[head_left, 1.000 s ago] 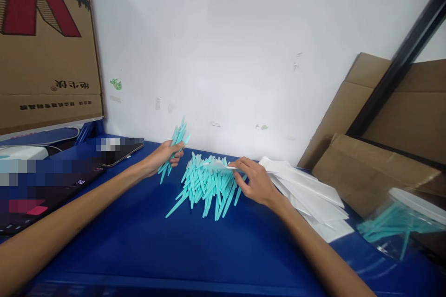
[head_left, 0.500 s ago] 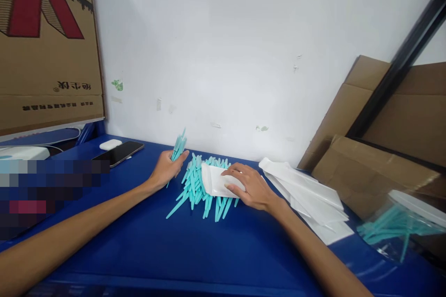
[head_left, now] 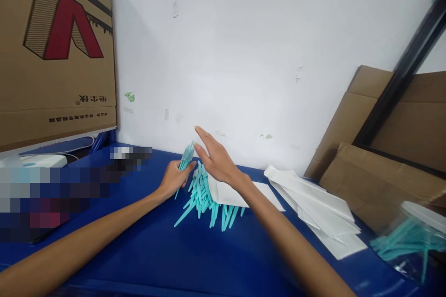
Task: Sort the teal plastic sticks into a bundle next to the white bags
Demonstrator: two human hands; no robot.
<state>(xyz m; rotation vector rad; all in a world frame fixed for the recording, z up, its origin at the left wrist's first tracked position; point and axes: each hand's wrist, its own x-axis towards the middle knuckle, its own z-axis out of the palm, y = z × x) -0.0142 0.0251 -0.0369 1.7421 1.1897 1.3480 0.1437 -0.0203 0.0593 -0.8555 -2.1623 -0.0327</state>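
My left hand (head_left: 173,179) is closed around a bunch of turquoise swabs (head_left: 187,158), their pale tips pointing up. Close to those tips is my right hand (head_left: 219,160), raised with thumb and fingers apart and nothing seen in it. Below it, a white plastic pouch (head_left: 258,193) lies flat across a loose pile of turquoise swabs (head_left: 200,195) on the blue table (head_left: 195,260). My right hand and wrist cover part of the pouch.
More white pouches (head_left: 310,199) lie overlapping to the right. Beyond them are a clear tub of turquoise swabs (head_left: 407,241) with a white lid and folded cardboard (head_left: 379,181). A large printed carton (head_left: 59,79) stands at left; a white wall (head_left: 226,55) closes the back.
My right hand has let go of the white pouch and risen up and left toward the bunched swabs. The pouch stays on the pile. The whole view has shifted slightly.
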